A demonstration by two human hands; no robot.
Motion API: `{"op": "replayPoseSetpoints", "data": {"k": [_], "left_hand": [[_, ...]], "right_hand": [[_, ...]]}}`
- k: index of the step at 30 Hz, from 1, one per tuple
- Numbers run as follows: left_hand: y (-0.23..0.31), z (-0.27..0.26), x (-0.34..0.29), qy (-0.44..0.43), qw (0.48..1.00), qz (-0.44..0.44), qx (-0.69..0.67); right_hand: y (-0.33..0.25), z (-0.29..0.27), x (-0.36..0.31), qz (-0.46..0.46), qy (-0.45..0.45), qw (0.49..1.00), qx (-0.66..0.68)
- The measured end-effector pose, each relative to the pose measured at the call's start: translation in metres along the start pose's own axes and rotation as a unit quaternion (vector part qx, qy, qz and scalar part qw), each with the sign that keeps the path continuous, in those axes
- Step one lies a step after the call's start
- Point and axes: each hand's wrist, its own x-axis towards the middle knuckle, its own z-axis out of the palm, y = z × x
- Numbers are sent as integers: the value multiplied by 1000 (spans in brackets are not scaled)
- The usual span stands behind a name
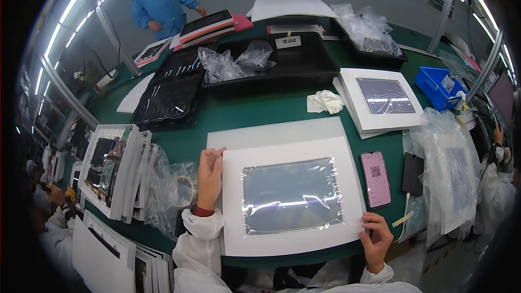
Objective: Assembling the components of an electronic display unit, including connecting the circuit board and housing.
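A white rectangular panel [287,245] lies flat before me, with a greyish screen [293,198] under crinkled clear film in its middle. Beneath it, a white foam sheet [277,131] sticks out at the far side. My left hand [210,178] grips the panel's left edge near its upper corner, fingers closed. At the lower right corner, my right hand [376,239] pinches the panel's edge with curled fingers. Just right of the panel lies a phone [375,179] with a pink display, and beside it a black power bank [413,173] with a white cable.
Framed panels [361,76] are stacked at the back right, near a white cloth [325,101] and blue bin [437,89]. Black trays [304,65] hold plastic bags. White housings with circuit boards [111,168] stand left. Bagged panels [450,173] lie right. A person in blue [163,5] stands beyond.
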Motion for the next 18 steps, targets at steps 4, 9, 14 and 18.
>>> {"op": "replayPoseSetpoints", "data": {"k": [4, 9, 14, 18], "left_hand": [[-1, 0, 1, 8, 1000, -3, -12], [-9, -1, 1, -1, 999, -15, -30], [-9, -3, 1, 2, 999, -11, -32], [-9, -4, 1, 4, 999, -9, -38]], "right_hand": [[-2, 0, 0, 4, 10, 1000, 8], [0, 1, 0, 2, 11, 1000, 7], [-1, 1, 0, 2, 12, 1000, 4], [1, 1, 0, -8, 10, 1000, 1]]}}
